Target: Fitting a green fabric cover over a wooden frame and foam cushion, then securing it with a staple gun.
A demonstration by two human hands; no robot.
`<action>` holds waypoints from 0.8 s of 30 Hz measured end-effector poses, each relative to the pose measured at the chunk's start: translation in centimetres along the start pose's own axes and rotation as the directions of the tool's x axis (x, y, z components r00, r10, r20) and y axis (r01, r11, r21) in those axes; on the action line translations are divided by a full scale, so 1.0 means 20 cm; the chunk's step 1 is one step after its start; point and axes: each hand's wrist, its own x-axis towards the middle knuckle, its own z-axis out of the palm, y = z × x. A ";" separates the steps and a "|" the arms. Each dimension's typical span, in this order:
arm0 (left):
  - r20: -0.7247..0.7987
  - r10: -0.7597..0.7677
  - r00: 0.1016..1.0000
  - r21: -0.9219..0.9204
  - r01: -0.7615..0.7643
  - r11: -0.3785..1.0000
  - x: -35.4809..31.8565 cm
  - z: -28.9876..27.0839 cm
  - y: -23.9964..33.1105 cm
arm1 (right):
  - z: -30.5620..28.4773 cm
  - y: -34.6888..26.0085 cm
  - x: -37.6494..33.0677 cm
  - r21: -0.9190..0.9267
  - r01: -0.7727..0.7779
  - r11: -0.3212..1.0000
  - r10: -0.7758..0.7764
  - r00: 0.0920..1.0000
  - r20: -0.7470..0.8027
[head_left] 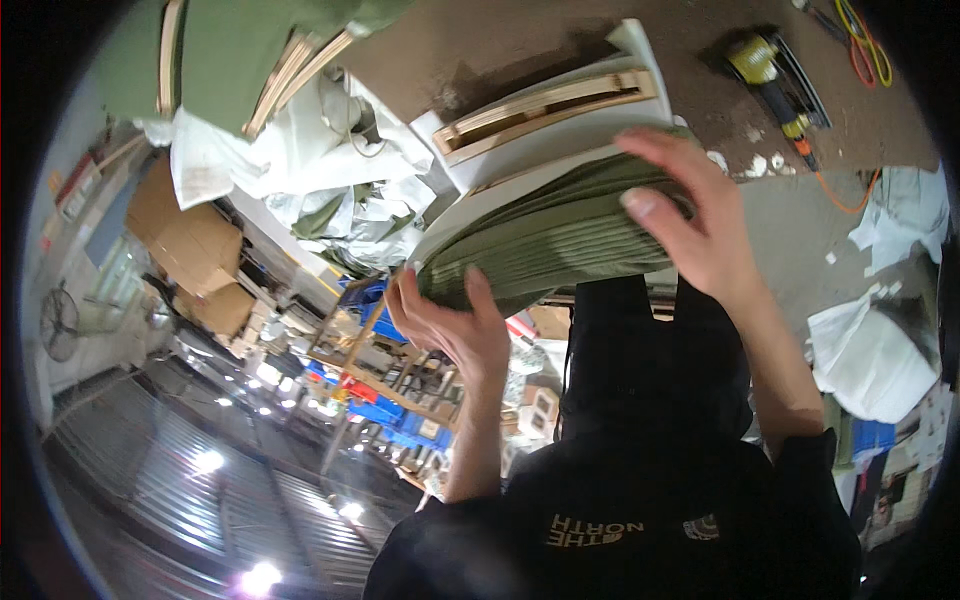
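Note:
Green ribbed fabric [560, 245] lies in gathered folds along the near side of a piece with white padding [545, 150] and a wooden frame [550, 110]. At the fabric's left end is my left hand [450, 325], its fingers and thumb closed around the edge. My right hand [700, 220] holds the opposite end, with the thumb on the near face and the fingers over the top. Some of the right fingertips are hidden behind the folds.
The brown worktable [480, 45] carries a yellow-and-black staple gun [775, 85] with an orange air hose [845, 208]. Green padded pieces with wooden strips [300, 75] lie at far left, beside crumpled white sheeting [270, 160]. More white material [870, 350] is at right.

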 end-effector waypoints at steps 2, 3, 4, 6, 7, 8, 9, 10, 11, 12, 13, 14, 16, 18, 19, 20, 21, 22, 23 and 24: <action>-0.093 -0.174 0.980 -0.079 0.167 0.983 -0.18 0.00 -0.14 | 0.16 -0.14 0.06 -0.267 0.149 0.952 -0.089 0.970 0.225; -0.119 -0.281 0.952 -0.130 0.266 0.955 -0.23 0.02 -0.16 | 0.25 -0.18 0.10 -0.472 0.305 0.827 -0.093 0.902 0.421; 0.001 -0.442 0.897 -0.439 0.397 0.806 -0.25 0.05 -0.17 | 0.34 -0.21 0.13 -0.491 0.339 0.802 -0.097 0.886 0.454; 0.278 -0.564 0.778 -0.895 0.423 0.142 -0.24 0.07 -0.16 | 0.56 -0.24 0.16 -0.377 0.458 0.805 -0.159 0.779 0.607; 0.376 -0.553 0.744 -0.880 0.473 0.039 -0.26 0.09 -0.20 | 0.67 -0.26 0.16 -0.377 0.487 0.788 -0.151 0.745 0.649; 0.324 -0.507 0.799 -0.829 0.498 0.254 -0.27 0.09 -0.22 | 0.76 -0.26 0.17 -0.367 0.592 0.717 -0.210 0.686 0.696; 0.283 -0.445 0.850 -0.739 0.489 0.464 -0.26 0.08 -0.24 | 0.86 -0.27 0.19 -0.339 0.690 0.640 -0.272 0.615 0.740; 0.288 -0.531 0.797 -0.904 0.409 0.124 -0.23 0.09 -0.21 | 0.96 -0.28 0.20 -0.282 0.748 0.601 -0.336 0.556 0.760; 0.236 -0.609 0.757 -0.927 0.363 0.093 -0.23 0.12 -0.23 | 1.04 -0.28 0.21 -0.266 0.771 0.579 -0.321 0.516 0.794; 0.302 -0.622 0.722 -0.932 0.362 -0.033 -0.23 0.14 -0.23 | 1.09 -0.27 0.21 -0.229 0.817 0.529 -0.366 0.463 0.807; 0.368 -0.625 0.689 -0.923 0.350 -0.158 -0.23 0.17 -0.25 | 1.13 -0.27 0.22 -0.188 0.859 0.477 -0.409 0.406 0.817; 0.408 -0.595 0.692 -0.913 0.312 -0.263 -0.22 0.16 -0.26 | 1.17 -0.29 0.24 -0.158 0.875 0.457 -0.462 0.385 0.799; 0.484 -0.569 0.665 -0.857 0.227 -0.463 -0.20 0.18 -0.29 | 1.22 -0.32 0.28 -0.113 0.896 0.430 -0.372 0.289 0.882; 0.524 -0.526 0.669 -0.826 0.251 -0.504 -0.20 0.20 -0.31 | 1.27 -0.36 0.31 -0.080 0.904 0.419 -0.271 0.209 0.940; 0.551 -0.493 0.673 -0.800 0.257 -0.543 -0.21 0.21 -0.33 | 1.30 -0.36 0.32 -0.060 0.908 0.414 -0.251 0.178 0.951; 0.577 -0.475 0.664 -0.773 0.257 -0.580 -0.19 0.20 -0.35 | 1.32 -0.36 0.32 -0.082 0.900 0.429 -0.260 0.210 0.942; 0.608 -0.465 0.643 -0.725 0.213 -0.654 -0.19 0.21 -0.35 | 1.34 -0.35 0.33 -0.104 0.890 0.445 -0.273 0.245 0.930; 0.620 -0.476 0.624 -0.722 0.217 -0.657 -0.17 0.22 -0.35 | 1.33 -0.34 0.34 -0.148 0.865 0.480 -0.178 0.261 0.949; 0.631 -0.479 0.611 -0.717 0.222 -0.661 -0.14 0.22 -0.35 | 1.36 -0.33 0.34 -0.145 0.873 0.465 -0.163 0.245 0.956; 0.637 -0.484 0.600 -0.708 0.206 -0.676 -0.11 0.21 -0.36 | 1.40 -0.30 0.33 -0.163 0.851 0.499 -0.196 0.293 0.936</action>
